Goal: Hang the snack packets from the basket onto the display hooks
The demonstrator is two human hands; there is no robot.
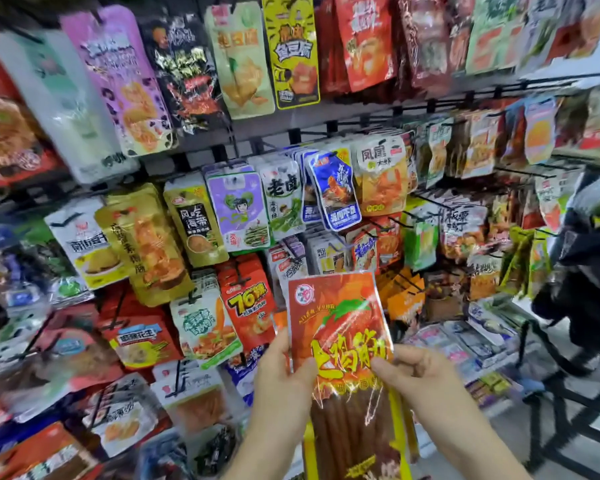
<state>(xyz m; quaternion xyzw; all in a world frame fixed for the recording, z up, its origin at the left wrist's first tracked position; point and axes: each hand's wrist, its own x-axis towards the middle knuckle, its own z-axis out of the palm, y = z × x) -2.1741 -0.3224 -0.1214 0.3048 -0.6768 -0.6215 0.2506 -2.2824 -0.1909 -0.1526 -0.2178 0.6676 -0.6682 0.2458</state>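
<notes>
Holding the red snack packet [340,327] upright in front of the rack, we had both hands clamped on its middle. The left hand [284,372] pinched the left edge and the right hand [420,375] pinched the right edge, each with the thumb on the printed face. The hands were apart, with the packet spanning the gap between them. Its top edge stood free, level with the lower rows of stock and not on any hook. A yellow border showed behind the lower part; we could not tell whether that was a second packet. We could not make out the hang hole at the top.

Judged step: carrying the packet to its hook.

Notes for doing it well:
- Find the row of like stock first. The orange packets [404,299] just right of the top edge looked the closest match in colour, but blur prevented a firm match.
- Keep the top edge taut between the hands so the hole stays open and flat.
- Line the hole up with the tip of a black display hook [409,284], then slide the packet straight back along the wire.
- Avoid brushing the "76" packet [248,299] on the left; the neighbours hang loosely and could swing.

The basket was not seen in this view.
</notes>
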